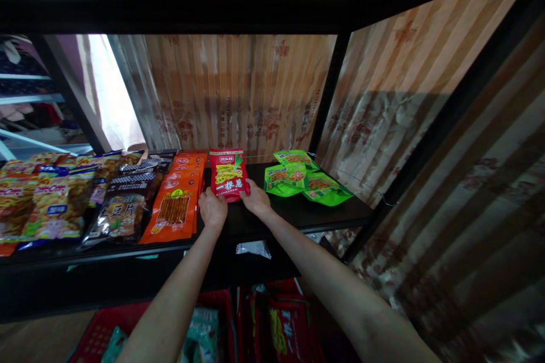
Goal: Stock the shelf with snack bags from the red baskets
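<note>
A red snack bag (pixel 229 174) with a yellow and green picture is held between my two hands at the back of the black shelf (pixel 251 221). My left hand (pixel 213 208) grips its lower left corner, with the fingers closed. On the lower right edge, my right hand (pixel 256 199) pinches the bag. Its front faces me, and it leans slightly back. Orange snack bags (pixel 176 198) lie in an overlapping row just left of my left hand. Green snack bags (pixel 286 177) lie loosely piled to the right of my right hand.
Farther left are dark potato-chip bags (pixel 121 210) and clear-and-yellow snack bags (pixel 57 201). Below, a red crate (pixel 232 317) holds teal packets, and more red snack bags (pixel 289 326) lie beside it. Black posts (pixel 330 91) and a curtain (pixel 247 85) stand behind.
</note>
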